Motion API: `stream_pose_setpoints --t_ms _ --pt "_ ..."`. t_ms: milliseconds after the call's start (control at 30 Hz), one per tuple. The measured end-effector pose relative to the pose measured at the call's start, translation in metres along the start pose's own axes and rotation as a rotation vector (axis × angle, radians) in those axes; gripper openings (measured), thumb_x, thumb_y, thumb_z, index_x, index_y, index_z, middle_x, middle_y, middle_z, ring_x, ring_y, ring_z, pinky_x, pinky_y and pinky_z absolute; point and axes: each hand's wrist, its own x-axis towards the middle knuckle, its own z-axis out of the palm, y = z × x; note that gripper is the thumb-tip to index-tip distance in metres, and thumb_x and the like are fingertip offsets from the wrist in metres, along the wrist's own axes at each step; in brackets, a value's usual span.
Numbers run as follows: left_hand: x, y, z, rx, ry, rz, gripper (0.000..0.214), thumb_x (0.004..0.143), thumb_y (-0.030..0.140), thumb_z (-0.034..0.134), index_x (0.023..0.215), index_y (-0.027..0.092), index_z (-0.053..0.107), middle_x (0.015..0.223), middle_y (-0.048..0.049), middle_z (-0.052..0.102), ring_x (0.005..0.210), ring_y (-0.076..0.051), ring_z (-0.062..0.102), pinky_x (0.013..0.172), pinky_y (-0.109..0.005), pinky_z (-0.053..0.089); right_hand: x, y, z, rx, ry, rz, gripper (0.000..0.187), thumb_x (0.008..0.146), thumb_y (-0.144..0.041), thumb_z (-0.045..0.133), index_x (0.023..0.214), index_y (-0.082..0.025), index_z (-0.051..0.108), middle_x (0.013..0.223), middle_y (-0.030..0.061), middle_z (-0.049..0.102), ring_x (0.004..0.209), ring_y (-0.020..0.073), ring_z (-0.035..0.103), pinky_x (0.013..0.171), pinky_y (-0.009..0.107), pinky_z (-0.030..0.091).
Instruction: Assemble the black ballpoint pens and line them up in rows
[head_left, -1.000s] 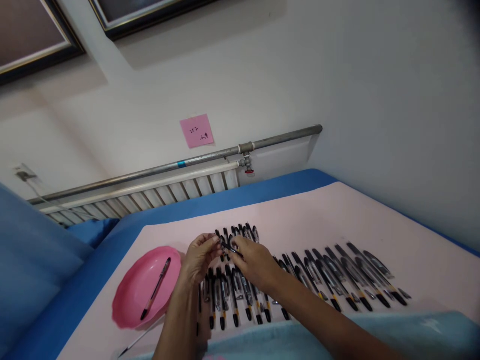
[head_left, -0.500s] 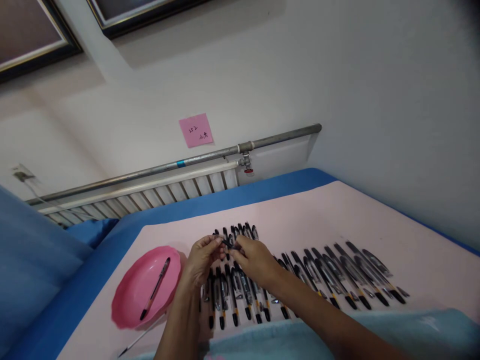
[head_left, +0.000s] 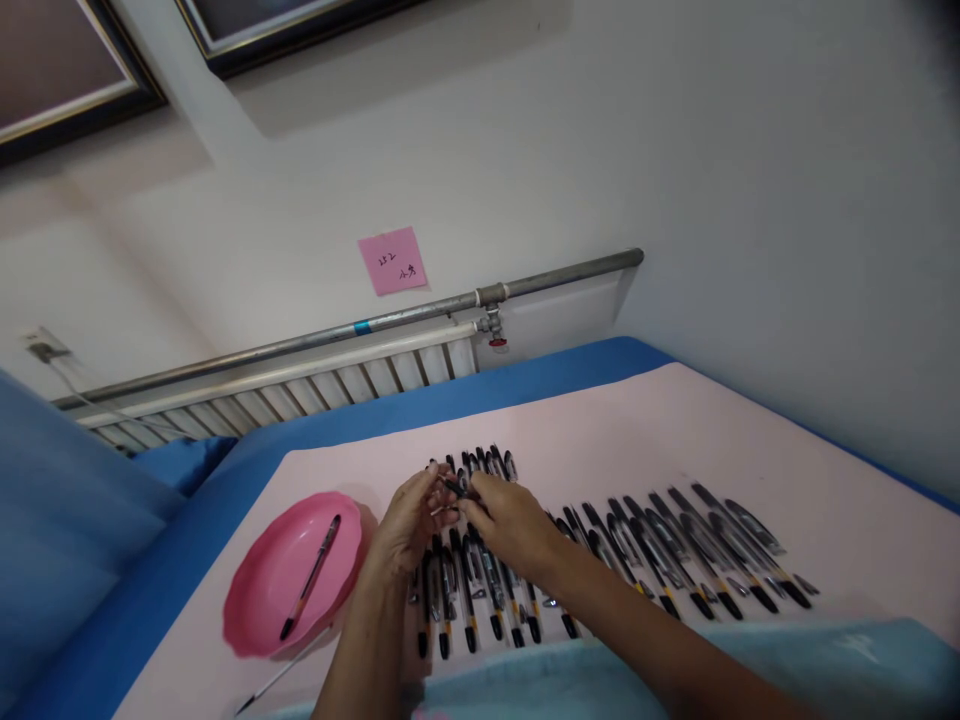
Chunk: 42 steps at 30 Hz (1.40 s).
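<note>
"Two hands over the pens (head_left: 463, 590), and the right hand (head_left: 517, 520) has thumb and forefinger pinched on a dark pen part (head_left: 454, 488)!"

"And the left hand (head_left: 412, 520)?"

"Right beside it, fingers loosely curled and partly spread around the part's far end. Whether they grip it too, I can't tell."

"So where's the danger?"

"A slip, I'd say. The hold looks slim; one crooked push could drop the part among all those dark pieces, hard to spot."

"That right forearm (head_left: 637, 630) crosses low over the rows, too. A careless sweep could scatter them."

"Farther out, a single pen (head_left: 311, 577) lies in the pink bowl (head_left: 274, 560); a bumping left elbow might set it rolling."
</note>
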Motion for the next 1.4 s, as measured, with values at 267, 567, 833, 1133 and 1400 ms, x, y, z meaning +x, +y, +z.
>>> stream_pose_setpoints --t_ms 267,567,833,1133,1400 --pt "0.005 -0.004 -0.004 -0.020 -0.026 0.045 0.023 0.056 0.024 0.075 0.069 0.011 0.063 0.067 -0.0030 0.063 0.057 -0.009 0.056 0.056 -0.021 0.046 -0.001 0.000 0.000 -0.077 -0.020 -0.009 0.006 0.080 -0.020 0.046 0.076 -0.018 0.049 0.073 0.0018 0.056 0.066 0.0129 0.050 0.058 0.022 0.030" --pt "0.008 -0.008 -0.004 0.039 0.070 0.108 0.032 0.053 0.032 0.075 0.052 0.014 0.050 0.046 0.0017 0.053 0.044 -0.007 0.051 0.048 -0.020 0.043 -0.001 -0.001 0.000 -0.136 -0.024 -0.029 0.008 0.082 -0.021 0.044 0.077 -0.018 0.050 0.076 0.0029 0.057 0.068 0.0136 0.051 0.059 0.023 0.031" --pt "0.003 -0.001 -0.003 -0.048 0.000 0.087 0.030 0.056 0.029 0.074 0.079 0.011 0.064 0.072 -0.0041 0.065 0.060 -0.010 0.059 0.059 -0.024 0.049 -0.001 0.003 0.004 -0.026 0.015 0.006 0.009 0.082 -0.021 0.044 0.075 -0.018 0.049 0.071 0.0006 0.055 0.065 0.0118 0.049 0.058 0.022 0.029" --pt "0.008 0.002 -0.010 -0.129 0.218 0.111 0.015 0.062 0.018 0.070 0.063 0.011 0.057 0.052 -0.0014 0.059 0.046 -0.009 0.055 0.048 -0.020 0.047 0.002 0.000 -0.005 0.052 0.056 0.024 0.008 0.074 -0.019 0.052 0.082 -0.019 0.048 0.077 0.0007 0.053 0.066 0.0126 0.048 0.057 0.021 0.031" --pt "0.014 0.009 -0.028 -0.241 0.345 0.129 0.006 0.071 0.012 0.060 0.067 0.011 0.057 0.052 -0.0021 0.060 0.047 -0.009 0.057 0.048 -0.020 0.048 0.001 0.003 -0.007 -0.053 0.039 -0.065 0.013 0.085 -0.019 0.039 0.081 -0.017 0.051 0.079 0.0038 0.056 0.072 0.0146 0.052 0.065 0.025 0.036"
